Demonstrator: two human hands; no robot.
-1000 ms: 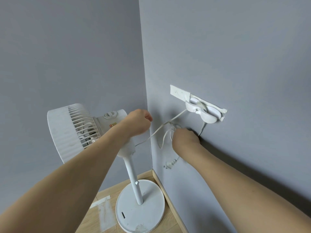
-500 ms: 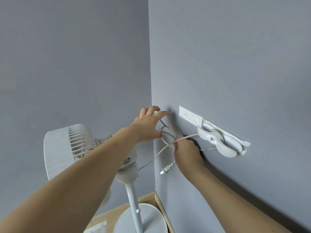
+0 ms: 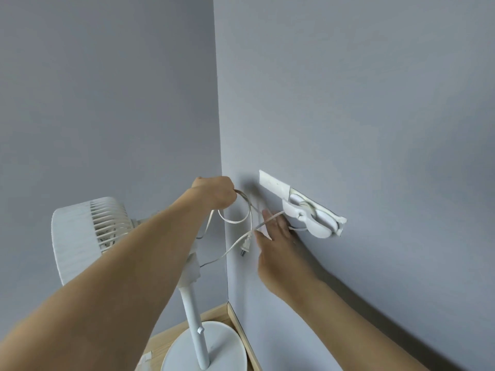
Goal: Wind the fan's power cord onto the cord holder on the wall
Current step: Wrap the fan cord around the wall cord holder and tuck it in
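Observation:
A white cord holder (image 3: 312, 219) is taped to the grey wall on the right. The fan's white power cord (image 3: 247, 210) runs from the holder across my right hand and loops in the air, with its plug (image 3: 245, 247) dangling below. My left hand (image 3: 217, 195) grips a loop of the cord near the room corner. My right hand (image 3: 278, 241) is flat with straight fingers just left of the holder, and the cord lies over its fingertips. The white pedestal fan (image 3: 85, 236) stands at the lower left, partly hidden by my left arm.
Two grey walls meet in a corner (image 3: 221, 156) between my hands. The fan's round base (image 3: 214, 346) sits on a wooden floor (image 3: 214, 317) beside the skirting board. A strip of white tape (image 3: 273, 183) holds the holder to the wall.
My left hand closed its fingers round the cord loop and lifted it. My right hand let go of its pinch and spread flat. The plug swung closer to my right hand.

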